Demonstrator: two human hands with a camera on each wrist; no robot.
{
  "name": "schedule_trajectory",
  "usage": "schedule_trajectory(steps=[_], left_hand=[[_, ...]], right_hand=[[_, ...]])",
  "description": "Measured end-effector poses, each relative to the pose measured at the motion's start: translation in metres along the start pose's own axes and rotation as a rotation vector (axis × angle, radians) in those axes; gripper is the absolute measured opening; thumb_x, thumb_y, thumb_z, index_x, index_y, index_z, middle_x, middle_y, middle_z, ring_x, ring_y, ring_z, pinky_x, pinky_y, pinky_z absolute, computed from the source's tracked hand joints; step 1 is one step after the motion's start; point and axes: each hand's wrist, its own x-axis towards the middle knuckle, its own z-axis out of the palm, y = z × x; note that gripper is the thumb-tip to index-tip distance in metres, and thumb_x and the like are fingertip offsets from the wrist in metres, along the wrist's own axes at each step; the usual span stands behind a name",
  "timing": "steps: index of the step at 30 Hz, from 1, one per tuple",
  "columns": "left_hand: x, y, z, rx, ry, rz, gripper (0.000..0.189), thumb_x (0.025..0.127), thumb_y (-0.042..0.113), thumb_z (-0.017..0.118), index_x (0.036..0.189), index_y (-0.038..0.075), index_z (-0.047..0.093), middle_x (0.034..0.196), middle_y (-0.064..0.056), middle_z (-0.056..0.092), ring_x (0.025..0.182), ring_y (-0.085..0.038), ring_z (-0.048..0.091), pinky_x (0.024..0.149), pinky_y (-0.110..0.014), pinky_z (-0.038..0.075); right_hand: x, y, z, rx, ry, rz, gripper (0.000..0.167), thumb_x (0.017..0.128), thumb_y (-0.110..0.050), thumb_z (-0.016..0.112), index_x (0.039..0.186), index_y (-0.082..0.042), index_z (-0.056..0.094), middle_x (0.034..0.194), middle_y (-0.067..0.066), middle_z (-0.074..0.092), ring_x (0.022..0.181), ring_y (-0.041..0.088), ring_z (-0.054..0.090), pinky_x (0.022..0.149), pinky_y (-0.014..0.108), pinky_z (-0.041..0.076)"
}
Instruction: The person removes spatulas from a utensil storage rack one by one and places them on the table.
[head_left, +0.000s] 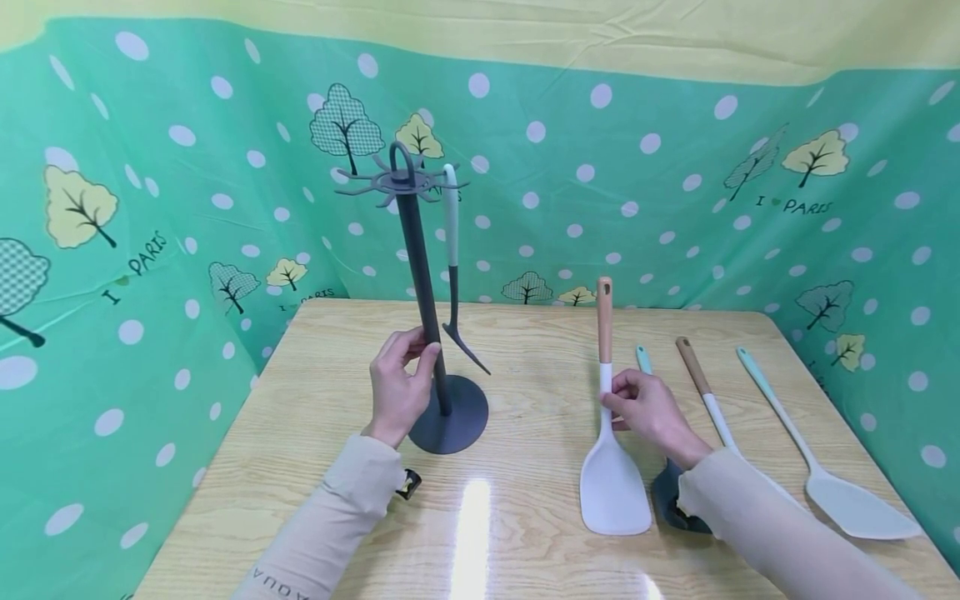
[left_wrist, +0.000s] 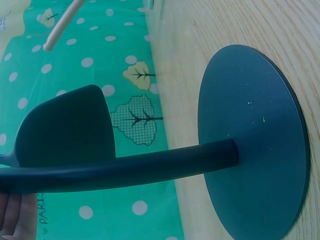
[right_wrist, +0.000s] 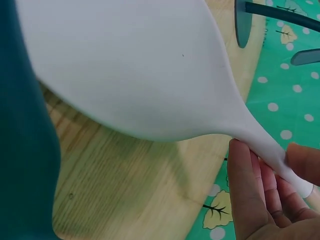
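My left hand (head_left: pixel 402 379) grips the dark pole (head_left: pixel 422 267) of a utensil stand a little above its round base (head_left: pixel 467 425). From the ring of hooks (head_left: pixel 390 182) at the top hangs a dark turner with a mint handle (head_left: pixel 451 221); its dark blade (left_wrist: pixel 70 130) shows behind the pole in the left wrist view. My right hand (head_left: pixel 651 410) pinches a white turner (head_left: pixel 617 492) at its neck, fingers beneath and thumb on top. The turner's wooden handle (head_left: pixel 604 321) points away from me and its wide blade toward me.
On the right lie a dark ladle (head_left: pixel 666 492) with a mint handle, a white utensil (head_left: pixel 720 417) with a wooden handle, partly hidden by my right sleeve, and a white turner (head_left: pixel 855 504) with a mint handle. A patterned green cloth (head_left: pixel 570 192) borders the wooden table (head_left: pixel 525 558).
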Motion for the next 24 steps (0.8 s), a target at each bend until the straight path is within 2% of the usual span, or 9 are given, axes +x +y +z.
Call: schedule_trajectory(steps=[11,24], left_hand=[[-0.001,-0.001,0.0,0.003,-0.001,0.007,0.018,0.087,0.001,0.068,0.104,-0.001,0.067,0.089,-0.011,0.063,0.078,-0.022,0.064,0.077,-0.018,0.054],[0.0,-0.002,0.0,0.005,-0.003,0.008,0.017,0.087,0.001,0.068,0.104,-0.002,0.067,0.09,-0.011,0.063,0.079,-0.022,0.064,0.078,-0.019,0.054]], right_hand=[[0.008,0.007,0.002,-0.01,0.001,0.048,0.014,0.095,-0.011,0.058,0.101,0.001,0.054,0.09,0.016,0.058,0.077,0.023,0.065,0.069,0.039,0.06],[0.024,0.009,0.007,-0.101,-0.03,0.12,0.015,0.093,-0.011,0.06,0.098,0.003,0.056,0.087,0.018,0.06,0.074,0.025,0.066,0.066,0.038,0.06]])
